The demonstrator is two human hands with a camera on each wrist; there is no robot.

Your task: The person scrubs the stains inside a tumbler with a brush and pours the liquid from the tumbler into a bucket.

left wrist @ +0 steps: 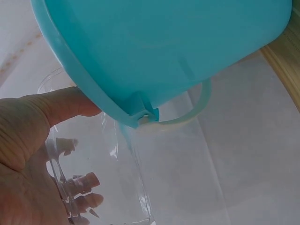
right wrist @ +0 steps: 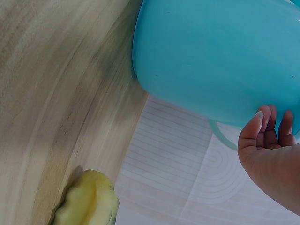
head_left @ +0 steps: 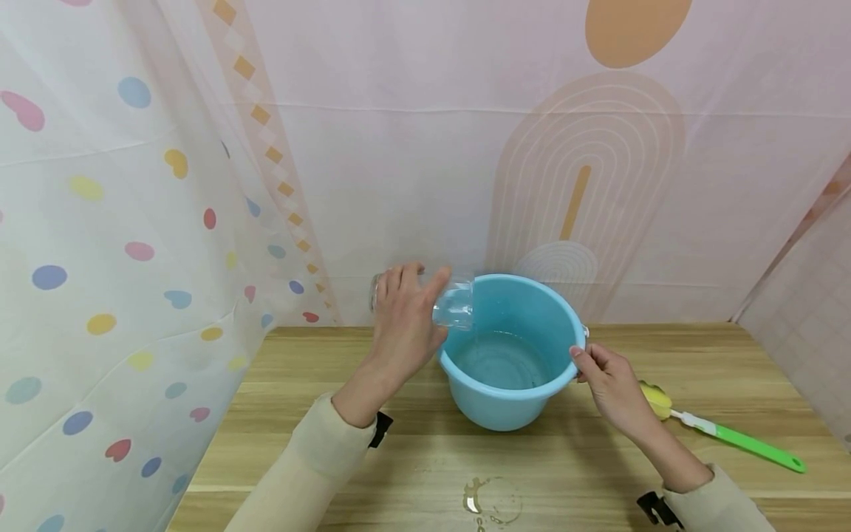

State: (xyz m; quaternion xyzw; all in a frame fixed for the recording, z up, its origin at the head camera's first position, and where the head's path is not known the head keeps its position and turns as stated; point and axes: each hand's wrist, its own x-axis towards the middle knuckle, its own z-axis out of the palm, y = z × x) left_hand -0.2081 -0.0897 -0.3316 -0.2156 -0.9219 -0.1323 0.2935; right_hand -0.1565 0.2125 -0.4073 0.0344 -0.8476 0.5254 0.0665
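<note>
A light-blue bucket [head_left: 500, 406] stands on the wooden table, with some water [head_left: 503, 360] in its bottom. My left hand [head_left: 407, 314] grips a clear glass [head_left: 455, 304] that lies tilted sideways, its mouth over the bucket's left rim. In the left wrist view the fingers show through the clear wall of the glass, beside the bucket's pale handle [left wrist: 187, 115]. On the right side my right hand [head_left: 610, 384] pinches the bucket's rim, thumb on top. The right wrist view shows its fingers [right wrist: 270, 129] against the bucket's outer wall.
A bottle brush with a yellow sponge head [head_left: 657, 399] and green handle [head_left: 761, 446] lies on the table to the right. Near the table's front is a small wet ring [head_left: 499, 502]. Patterned curtains [head_left: 399, 185] hang behind and at the left.
</note>
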